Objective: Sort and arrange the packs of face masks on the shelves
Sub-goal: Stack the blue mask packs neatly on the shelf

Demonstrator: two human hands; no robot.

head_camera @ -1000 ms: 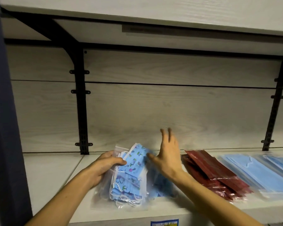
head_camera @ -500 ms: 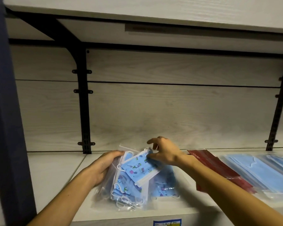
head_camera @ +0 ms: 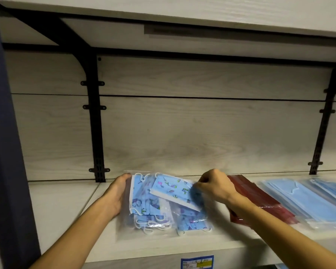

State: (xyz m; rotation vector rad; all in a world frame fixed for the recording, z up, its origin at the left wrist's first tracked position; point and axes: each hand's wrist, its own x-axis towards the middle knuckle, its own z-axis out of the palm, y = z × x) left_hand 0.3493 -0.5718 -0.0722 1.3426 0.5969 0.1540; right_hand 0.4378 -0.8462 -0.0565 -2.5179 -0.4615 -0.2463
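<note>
Several clear packs of blue cartoon-print face masks [head_camera: 151, 208] lie piled on the pale wooden shelf [head_camera: 62, 206]. On top of the pile, one printed pack [head_camera: 173, 190] sits tilted. My right hand [head_camera: 215, 186] pinches its right edge with curled fingers. My left hand [head_camera: 115, 193] presses flat against the left side of the pile, fingers straight. A stack of dark red mask packs [head_camera: 260, 200] lies just right of my right hand.
Plain light blue mask packs [head_camera: 303, 202] lie at the far right of the shelf. Black brackets [head_camera: 96, 133] run up the back panel. Another shelf board hangs overhead. A dark upright post [head_camera: 6, 152] stands at the left. A price label [head_camera: 197, 262] sits on the shelf's front edge.
My right hand went from spread open above the pile to pinching the top printed pack, which has turned and shifted right. My left hand stayed against the pile's left side.
</note>
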